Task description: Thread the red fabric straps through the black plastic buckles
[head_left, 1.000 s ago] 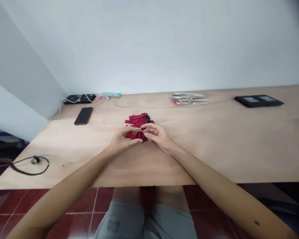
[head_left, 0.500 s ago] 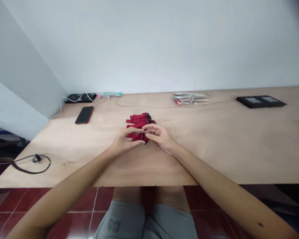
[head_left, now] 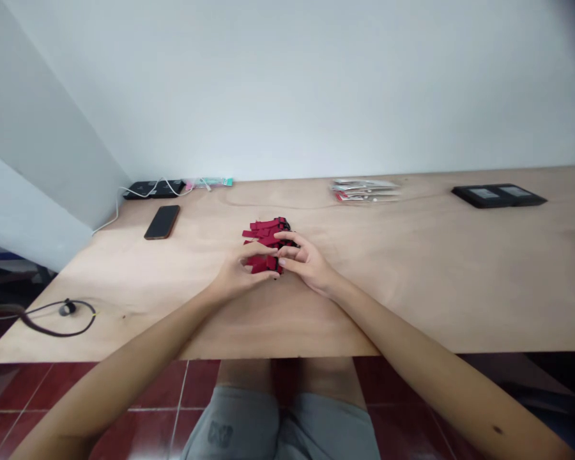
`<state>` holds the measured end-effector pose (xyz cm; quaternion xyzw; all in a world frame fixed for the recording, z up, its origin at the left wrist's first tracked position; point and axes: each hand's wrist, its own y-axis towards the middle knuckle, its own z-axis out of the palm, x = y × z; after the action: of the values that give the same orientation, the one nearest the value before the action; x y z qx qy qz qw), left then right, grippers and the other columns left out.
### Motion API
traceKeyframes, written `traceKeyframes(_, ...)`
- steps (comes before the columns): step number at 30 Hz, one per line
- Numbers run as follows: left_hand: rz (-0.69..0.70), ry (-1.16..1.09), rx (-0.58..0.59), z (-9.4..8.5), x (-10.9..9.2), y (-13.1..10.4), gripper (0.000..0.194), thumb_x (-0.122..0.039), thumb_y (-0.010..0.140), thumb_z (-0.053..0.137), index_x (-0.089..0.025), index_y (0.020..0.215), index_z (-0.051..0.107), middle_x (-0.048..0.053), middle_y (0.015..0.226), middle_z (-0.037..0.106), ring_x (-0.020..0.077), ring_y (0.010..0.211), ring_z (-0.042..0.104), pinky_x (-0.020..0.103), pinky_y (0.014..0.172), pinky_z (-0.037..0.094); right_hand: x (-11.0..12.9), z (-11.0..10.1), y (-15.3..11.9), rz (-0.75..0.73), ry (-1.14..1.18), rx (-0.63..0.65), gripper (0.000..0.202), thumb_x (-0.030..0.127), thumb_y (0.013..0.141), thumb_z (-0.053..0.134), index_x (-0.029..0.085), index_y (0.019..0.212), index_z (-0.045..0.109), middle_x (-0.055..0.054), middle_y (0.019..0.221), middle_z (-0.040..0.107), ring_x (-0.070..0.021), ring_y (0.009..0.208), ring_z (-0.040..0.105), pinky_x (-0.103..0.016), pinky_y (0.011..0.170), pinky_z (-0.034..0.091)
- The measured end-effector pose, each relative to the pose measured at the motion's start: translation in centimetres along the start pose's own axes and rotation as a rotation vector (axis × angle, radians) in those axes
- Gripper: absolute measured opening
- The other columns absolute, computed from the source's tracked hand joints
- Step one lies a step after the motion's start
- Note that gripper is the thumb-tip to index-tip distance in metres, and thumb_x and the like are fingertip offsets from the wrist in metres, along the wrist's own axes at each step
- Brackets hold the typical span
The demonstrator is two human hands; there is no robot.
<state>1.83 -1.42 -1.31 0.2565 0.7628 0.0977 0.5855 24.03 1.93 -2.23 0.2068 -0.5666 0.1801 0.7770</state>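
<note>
Red webbing straps with black buckles lie bundled in a small pile [head_left: 267,227] on the table in front of me. My left hand [head_left: 239,268] curves around the nearest red strap [head_left: 261,264], fingers above and thumb below. From the other side, my right hand [head_left: 309,263] has its thumb and fingertips at that strap's black buckle end. Its index finger reaches over the strap behind. Fingers cover part of the buckles, so their fastening is hidden.
A phone [head_left: 161,222] lies at the left, below black boxes [head_left: 154,189] with a white cable. Flat plastic packets [head_left: 364,190] are stacked by the wall. Two joined black cases [head_left: 498,195] lie at the right. A black looped cable [head_left: 60,333] crosses the table's left front edge.
My right fingers have shifted slightly at the buckle, with the index finger lifted and more extended. The nearest strap has turned a little. My left hand stays almost in place.
</note>
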Motion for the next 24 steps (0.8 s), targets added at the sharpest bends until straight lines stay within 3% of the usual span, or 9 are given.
traceKeyframes(4,0.087,0.079,-0.060,-0.01,0.31,0.21,0.045,-0.039,0.083,0.091,-0.021,0.122,0.077,0.013,0.121,0.079,0.0264,0.110,0.077,0.039,0.094,0.064,0.07,0.25,-0.04,-0.018,0.015,-0.044,0.056,0.038,0.079,0.092,0.028,0.123,0.060,-0.001,0.097,0.073,-0.0167,0.086,0.070,-0.031,0.083,0.057)
traceKeyframes(9,0.203,0.225,-0.058,0.12,0.45,0.37,0.039,-0.038,0.089,0.086,-0.021,0.124,0.077,0.013,0.117,0.081,0.0256,0.102,0.077,0.040,0.091,0.063,-0.11,0.82,0.21,-0.061,-0.122,0.038,0.058,0.036,0.065,0.101,0.027,0.103,0.058,-0.003,0.103,0.073,-0.0216,0.096,0.072,-0.033,0.081,0.058)
traceKeyframes(14,0.228,0.300,0.002,0.16,0.07,0.53,0.032,-0.035,0.092,0.083,-0.022,0.122,0.077,0.011,0.110,0.080,0.0240,0.097,0.075,0.039,0.088,0.061,-0.69,0.76,0.61,-0.101,-0.253,-0.009,0.041,0.051,0.083,0.087,0.023,0.084,0.058,-0.002,0.087,0.069,-0.0190,0.082,0.067,-0.033,0.075,0.056)
traceKeyframes(19,0.212,0.293,-0.001,-0.01,0.01,0.70,0.032,-0.038,0.090,0.085,-0.021,0.117,0.077,0.011,0.109,0.080,0.0245,0.098,0.075,0.039,0.089,0.060,-0.42,0.66,0.61,-0.119,-0.248,-0.013,0.035,0.045,0.085,0.085,0.024,0.101,0.061,-0.001,0.091,0.068,-0.0172,0.081,0.065,-0.031,0.073,0.053)
traceKeyframes(24,0.221,0.280,0.029,0.04,-0.37,0.68,0.031,-0.030,0.092,0.083,-0.020,0.120,0.075,0.011,0.113,0.079,0.0240,0.102,0.075,0.038,0.091,0.060,0.12,0.70,0.45,-0.079,-0.201,0.029,0.035,0.041,0.085,0.084,0.024,0.104,0.060,0.001,0.085,0.069,-0.0146,0.072,0.061,-0.027,0.065,0.046)
